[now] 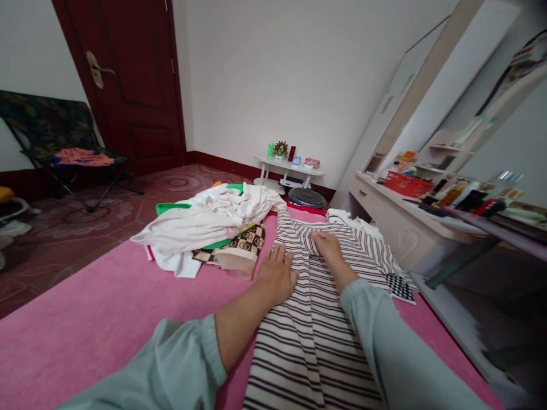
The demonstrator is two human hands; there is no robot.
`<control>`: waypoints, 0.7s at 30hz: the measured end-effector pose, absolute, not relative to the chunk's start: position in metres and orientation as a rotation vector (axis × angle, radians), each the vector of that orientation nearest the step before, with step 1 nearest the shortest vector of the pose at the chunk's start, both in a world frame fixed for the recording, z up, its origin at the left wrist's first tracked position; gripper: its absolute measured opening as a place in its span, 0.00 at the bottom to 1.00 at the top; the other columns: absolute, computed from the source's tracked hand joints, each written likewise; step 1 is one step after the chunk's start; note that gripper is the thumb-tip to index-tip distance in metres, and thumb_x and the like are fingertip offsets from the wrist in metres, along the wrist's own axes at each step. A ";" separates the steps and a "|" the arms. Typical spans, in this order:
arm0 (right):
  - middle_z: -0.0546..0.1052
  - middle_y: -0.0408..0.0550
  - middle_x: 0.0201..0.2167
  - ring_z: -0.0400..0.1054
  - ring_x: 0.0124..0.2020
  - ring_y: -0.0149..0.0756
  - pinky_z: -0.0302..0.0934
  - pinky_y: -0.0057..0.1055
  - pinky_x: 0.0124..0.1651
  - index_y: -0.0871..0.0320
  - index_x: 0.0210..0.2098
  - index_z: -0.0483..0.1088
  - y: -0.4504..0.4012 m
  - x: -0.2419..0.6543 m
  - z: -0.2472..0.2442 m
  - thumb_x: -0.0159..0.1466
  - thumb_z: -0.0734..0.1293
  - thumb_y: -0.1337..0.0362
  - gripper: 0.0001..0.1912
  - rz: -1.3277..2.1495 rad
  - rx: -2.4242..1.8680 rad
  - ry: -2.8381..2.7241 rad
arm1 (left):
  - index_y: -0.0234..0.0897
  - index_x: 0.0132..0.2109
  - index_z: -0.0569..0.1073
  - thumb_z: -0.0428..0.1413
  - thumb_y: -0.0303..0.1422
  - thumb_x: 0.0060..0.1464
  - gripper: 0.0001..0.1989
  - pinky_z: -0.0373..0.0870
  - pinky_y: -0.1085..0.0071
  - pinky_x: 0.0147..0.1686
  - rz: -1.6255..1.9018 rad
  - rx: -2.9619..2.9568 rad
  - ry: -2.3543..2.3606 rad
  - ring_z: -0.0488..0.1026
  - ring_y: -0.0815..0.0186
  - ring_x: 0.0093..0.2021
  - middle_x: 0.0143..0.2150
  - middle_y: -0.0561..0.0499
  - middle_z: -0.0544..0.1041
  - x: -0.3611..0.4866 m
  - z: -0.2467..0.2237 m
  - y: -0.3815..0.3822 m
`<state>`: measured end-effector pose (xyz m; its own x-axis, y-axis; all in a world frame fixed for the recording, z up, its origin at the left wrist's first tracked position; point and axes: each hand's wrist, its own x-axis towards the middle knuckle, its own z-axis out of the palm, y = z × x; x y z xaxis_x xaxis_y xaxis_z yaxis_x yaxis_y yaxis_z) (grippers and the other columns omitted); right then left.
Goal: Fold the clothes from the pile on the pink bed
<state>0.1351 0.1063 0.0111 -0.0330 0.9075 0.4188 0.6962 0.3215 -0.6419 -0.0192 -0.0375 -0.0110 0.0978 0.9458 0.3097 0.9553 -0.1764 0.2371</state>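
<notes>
A white garment with dark stripes [294,336], looking like a long shirt, lies spread on the pink bed cover [106,307]. My left hand [277,276] rests flat on its left part, fingers stretched out and holding nothing. Near the collar, the fingers of my right hand [327,246] are curled closed on the striped cloth. A fold runs down the garment's middle between my hands. One sleeve ends on the right in a black-and-white checked cuff [400,287].
Left of the striped garment is a heap of white clothes [209,219] with green and brown patterned pieces. A dresser [410,228] holding a red basket [408,184] stands along the right. Farther off are a small white table [288,163], a folding chair [55,131] and a dark red door [128,74].
</notes>
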 end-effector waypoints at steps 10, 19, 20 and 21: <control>0.77 0.54 0.23 0.69 0.30 0.41 0.59 0.32 0.35 0.62 0.27 0.77 0.125 0.143 0.026 0.60 0.57 0.60 0.19 0.112 -1.632 -1.822 | 0.35 0.63 0.62 0.45 0.42 0.61 0.27 0.39 0.49 0.66 -0.694 -2.330 -1.942 0.46 0.51 0.69 0.68 0.39 0.55 -0.020 -0.001 -0.044; 0.74 0.68 0.43 0.64 0.50 0.57 0.56 0.50 0.51 0.64 0.37 0.78 0.120 0.139 0.014 0.57 0.60 0.68 0.16 -0.103 -1.795 -1.868 | 0.34 0.63 0.62 0.43 0.39 0.62 0.25 0.47 0.53 0.64 -0.657 -2.413 -1.827 0.53 0.52 0.66 0.65 0.37 0.59 -0.017 0.000 -0.045; 0.73 0.69 0.44 0.63 0.52 0.59 0.55 0.55 0.52 0.65 0.37 0.78 0.119 0.135 0.013 0.57 0.60 0.69 0.15 -0.131 -1.840 -1.896 | 0.34 0.63 0.62 0.43 0.39 0.62 0.25 0.49 0.52 0.64 -0.660 -2.419 -1.829 0.53 0.52 0.66 0.66 0.36 0.59 -0.016 0.001 -0.045; 0.72 0.71 0.45 0.61 0.54 0.62 0.52 0.59 0.52 0.65 0.37 0.78 0.118 0.130 0.014 0.57 0.60 0.69 0.15 -0.176 -1.874 -1.921 | 0.34 0.63 0.62 0.43 0.39 0.62 0.25 0.50 0.52 0.63 -0.664 -2.419 -1.834 0.53 0.51 0.66 0.66 0.37 0.58 -0.016 0.001 -0.045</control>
